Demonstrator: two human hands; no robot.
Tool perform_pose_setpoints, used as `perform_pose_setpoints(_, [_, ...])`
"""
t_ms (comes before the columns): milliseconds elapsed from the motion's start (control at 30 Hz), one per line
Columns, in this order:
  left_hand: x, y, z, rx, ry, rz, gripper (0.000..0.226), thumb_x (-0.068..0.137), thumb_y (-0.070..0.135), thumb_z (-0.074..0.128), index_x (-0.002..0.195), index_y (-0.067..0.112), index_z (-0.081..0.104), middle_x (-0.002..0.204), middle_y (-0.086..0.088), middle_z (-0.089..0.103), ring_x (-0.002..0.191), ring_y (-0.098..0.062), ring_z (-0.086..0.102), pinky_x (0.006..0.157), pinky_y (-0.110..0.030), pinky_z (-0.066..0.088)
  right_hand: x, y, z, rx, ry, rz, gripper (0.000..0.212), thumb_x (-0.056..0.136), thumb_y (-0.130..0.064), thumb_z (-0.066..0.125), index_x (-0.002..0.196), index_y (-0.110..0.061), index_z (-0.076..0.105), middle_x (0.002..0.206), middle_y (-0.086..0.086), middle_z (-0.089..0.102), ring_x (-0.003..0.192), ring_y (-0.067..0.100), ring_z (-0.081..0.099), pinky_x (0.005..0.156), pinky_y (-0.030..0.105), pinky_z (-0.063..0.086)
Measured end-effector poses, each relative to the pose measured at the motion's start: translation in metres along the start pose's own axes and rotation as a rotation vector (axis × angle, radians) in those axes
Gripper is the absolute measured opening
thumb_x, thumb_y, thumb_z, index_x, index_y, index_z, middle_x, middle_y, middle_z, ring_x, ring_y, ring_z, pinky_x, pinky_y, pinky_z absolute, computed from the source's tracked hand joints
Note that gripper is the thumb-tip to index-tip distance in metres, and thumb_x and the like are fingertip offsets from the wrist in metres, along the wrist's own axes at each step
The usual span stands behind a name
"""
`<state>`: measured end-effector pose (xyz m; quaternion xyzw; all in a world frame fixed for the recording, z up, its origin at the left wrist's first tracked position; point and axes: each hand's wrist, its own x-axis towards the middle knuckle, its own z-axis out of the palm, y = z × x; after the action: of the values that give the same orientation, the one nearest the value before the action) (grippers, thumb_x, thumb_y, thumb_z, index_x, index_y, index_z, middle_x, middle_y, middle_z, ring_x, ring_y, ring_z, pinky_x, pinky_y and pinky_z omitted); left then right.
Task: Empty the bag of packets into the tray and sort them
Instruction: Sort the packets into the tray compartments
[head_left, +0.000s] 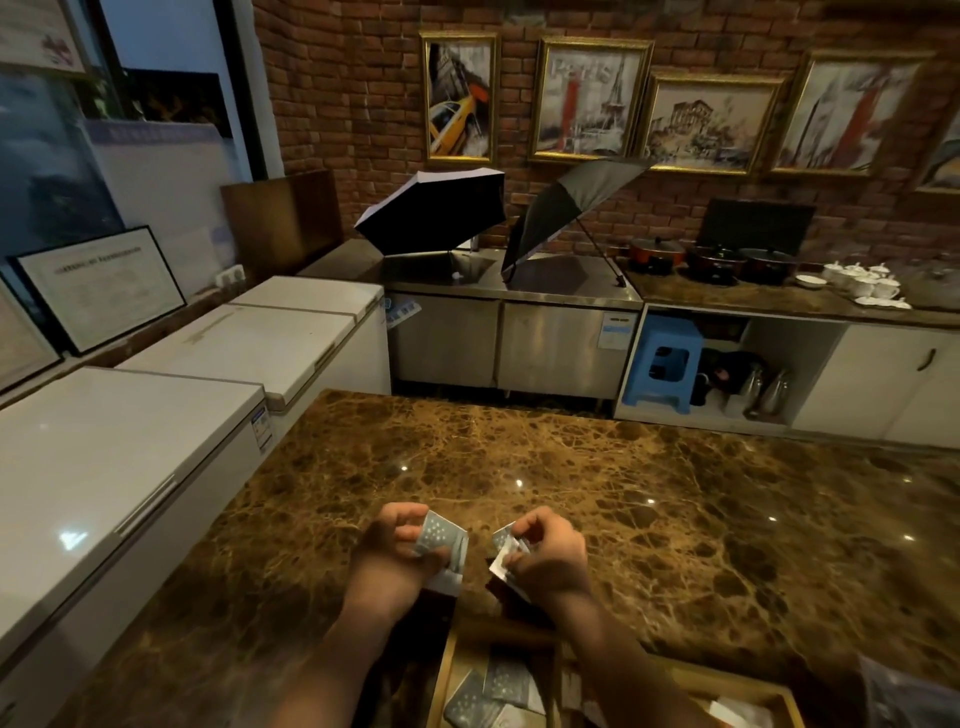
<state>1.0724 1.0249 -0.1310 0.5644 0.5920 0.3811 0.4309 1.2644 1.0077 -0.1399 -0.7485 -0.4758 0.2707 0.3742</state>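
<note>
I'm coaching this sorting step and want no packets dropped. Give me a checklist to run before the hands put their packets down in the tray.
1. Left hand has a firm grip on its packets: ok.
2. Right hand has a firm grip on its packets: ok.
3. Wooden tray below the hands, within reach: ok.
4. Tray compartments visible and divided: ok, left one already holds packets.
5. Packet types in each hand match: cannot tell, print is blurred.
6. Bag fully emptied: cannot tell.
</note>
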Motion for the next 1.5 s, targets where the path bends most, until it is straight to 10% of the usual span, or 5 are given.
perform_pose_setpoints(533, [-0.068,0.006,0.026,0.361,-0.324,-0.012,0.062,0.058,0.014,0.095,0.100,0.040,0.058,0.098,0.002,0.071,0.092,-0.011,0.069,0.083,-0.031,0.061,-0.044,0.010,-0.070,0.104,-0.092,0.045,0.024,0.085,0.006,0.061,0.090,-0.017,0.062,0.081,-0.003,0.060,0.067,0.006,0.056,0.063,0.011,0.050])
perform_pose_setpoints(633, [-0.075,0.001,0.029,0.478,-0.359,0.033,0.062,0.068,0.018,0.089,0.118,0.034,0.057,0.096,0.007,0.070,0.087,-0.005,0.069,0.082,-0.017,0.054,-0.055,0.010,-0.078,0.109,-0.058,0.051,0.021,0.087,-0.007,0.068,0.090,-0.027,0.061,0.088,-0.004,0.065,0.080,0.017,0.071,0.072,0.029,0.061])
perform_pose_setpoints(900, [-0.081,0.021,0.030,0.568,-0.442,0.033,0.046,0.070,0.011,0.085,0.102,0.029,0.057,0.092,0.003,0.073,0.089,-0.004,0.068,0.084,-0.018,0.052,-0.071,0.006,-0.080,0.156,-0.090,0.053,0.017,0.091,-0.010,0.067,0.098,-0.025,0.062,0.092,0.005,0.069,0.072,0.017,0.072,0.050,0.020,0.051])
perform_pose_setpoints(1300, [-0.090,0.035,0.027,0.597,-0.229,0.173,0.045,0.081,0.024,0.078,0.119,0.036,0.057,0.116,0.013,0.066,0.109,-0.008,0.062,0.094,-0.025,0.049,-0.081,-0.001,-0.081,0.080,-0.130,0.062,0.020,0.088,-0.013,0.062,0.089,-0.033,0.068,0.093,-0.001,0.070,0.077,0.016,0.075,0.074,0.041,0.064])
perform_pose_setpoints(1500, [-0.090,0.041,0.009,0.486,-0.109,0.178,0.043,0.090,0.032,0.070,0.128,0.036,0.051,0.129,0.010,0.062,0.117,-0.015,0.061,0.096,-0.033,0.052,-0.093,-0.011,-0.072,-0.125,-0.215,-0.155,0.032,0.083,-0.003,0.054,0.087,-0.030,0.070,0.089,-0.005,0.071,0.073,0.008,0.069,0.067,0.023,0.059])
